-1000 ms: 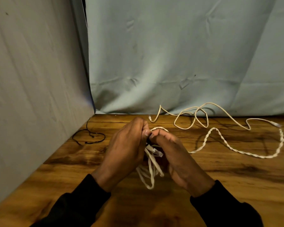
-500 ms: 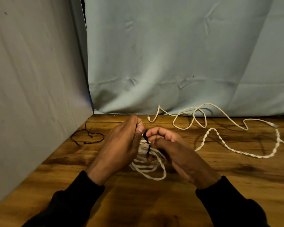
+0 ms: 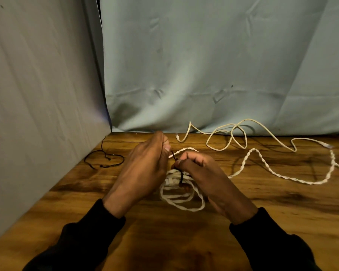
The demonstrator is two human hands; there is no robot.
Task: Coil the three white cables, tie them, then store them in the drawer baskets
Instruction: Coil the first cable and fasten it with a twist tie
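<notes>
Between your two hands sits the coil (image 3: 181, 189) — you're mid-tie on cable one. Left hand (image 3: 143, 171) and right hand (image 3: 202, 173) each pinch an end of the black tie (image 3: 181, 178). Next: cinch the knot snug — two cables wait beyond your right.

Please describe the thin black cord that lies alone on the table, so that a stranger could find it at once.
Start at the corner where the grey cloth wall meets the wooden table. Just in front of that corner, left of the left hand, lies the loose black cord in an open loop. It is dark and very thin, whereas the cables are white.
</notes>
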